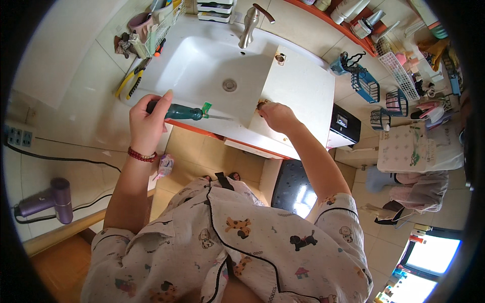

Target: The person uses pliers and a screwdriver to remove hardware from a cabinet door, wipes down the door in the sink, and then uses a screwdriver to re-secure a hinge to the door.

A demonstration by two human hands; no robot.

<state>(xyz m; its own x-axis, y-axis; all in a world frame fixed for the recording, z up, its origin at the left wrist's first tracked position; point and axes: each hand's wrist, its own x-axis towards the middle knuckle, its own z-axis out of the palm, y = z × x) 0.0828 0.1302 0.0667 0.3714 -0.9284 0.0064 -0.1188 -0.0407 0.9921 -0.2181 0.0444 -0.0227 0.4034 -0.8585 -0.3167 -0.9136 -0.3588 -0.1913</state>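
My left hand (pixel 144 121) is closed round the dark green handle of a screwdriver (pixel 184 112) above the sink's front edge. The screwdriver's thin metal shaft points right, and a small green tag hangs where it meets the handle. A white cabinet door (pixel 305 93) lies flat over the right part of the white sink (pixel 177 60). At the door's left edge my right hand (pixel 279 117) pinches a small brass-coloured hinge, mostly hidden by the fingers. Another round hinge (pixel 280 59) sits near the door's far left corner. The screwdriver tip is apart from the right hand.
Yellow-and-black pliers (pixel 132 83) rest on the sink's left rim. A silver faucet (pixel 248 28) stands at the back. Wire baskets (pixel 365 85) hang on the right wall, above a black box (pixel 345 125). A purple hair dryer (pixel 60 201) with a black cord is at left.
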